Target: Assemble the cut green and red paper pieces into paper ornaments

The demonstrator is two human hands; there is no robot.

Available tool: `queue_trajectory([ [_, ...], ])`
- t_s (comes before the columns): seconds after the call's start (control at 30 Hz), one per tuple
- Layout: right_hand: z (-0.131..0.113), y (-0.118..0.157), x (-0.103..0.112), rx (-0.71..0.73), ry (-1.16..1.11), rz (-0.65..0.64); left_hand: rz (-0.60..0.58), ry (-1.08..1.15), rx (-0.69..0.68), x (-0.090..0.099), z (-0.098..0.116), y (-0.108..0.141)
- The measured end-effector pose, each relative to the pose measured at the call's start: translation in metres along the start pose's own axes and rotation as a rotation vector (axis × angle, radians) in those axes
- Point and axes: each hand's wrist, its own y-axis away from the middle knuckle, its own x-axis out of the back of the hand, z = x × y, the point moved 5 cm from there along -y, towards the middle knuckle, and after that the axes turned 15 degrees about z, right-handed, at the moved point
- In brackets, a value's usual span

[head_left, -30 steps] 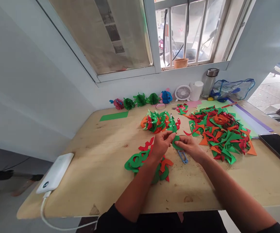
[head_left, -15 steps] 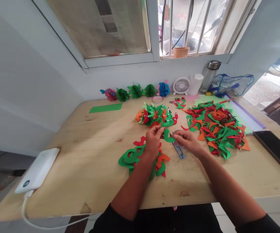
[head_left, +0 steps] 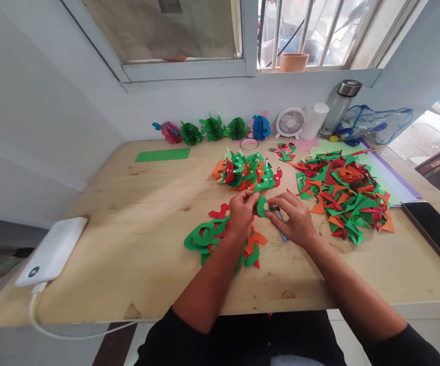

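A curved green paper piece (head_left: pixel 262 207) is held up between my two hands over the middle of the table. My left hand (head_left: pixel 242 211) pinches its left side between thumb and fingers. At the right edge of the piece, my right hand (head_left: pixel 294 216) has thumb and fingers closed on it. A blue-handled tool (head_left: pixel 283 233) lies on the table, mostly hidden behind my right hand. Under my left forearm is a loose pile of green, red and orange paper cutouts (head_left: pixel 204 236). Just beyond my hands sits a cluster of curled paper pieces (head_left: pixel 246 170) with small pale patches.
A heap of paper scraps (head_left: pixel 345 195) covers the right side, beside a phone (head_left: pixel 435 231). Folded paper figures (head_left: pixel 214 128), a small fan (head_left: pixel 291 122) and a glass bottle (head_left: pixel 338 109) line the wall. A green strip (head_left: pixel 162 155) and a white power bank (head_left: pixel 52 251) lie left.
My right hand has turned and its fingers have spread along the green piece's edge, covering more of the blue-handled tool. The left hand keeps its pinch. The view has tilted down slightly.
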Motion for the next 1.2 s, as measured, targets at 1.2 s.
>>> queue_trajectory([
  [1.2, 0.041, 0.013, -0.002, -0.867, -0.452, 0.225, -0.251, 0.208, 0.108, -0.014, 0.001, 0.015],
])
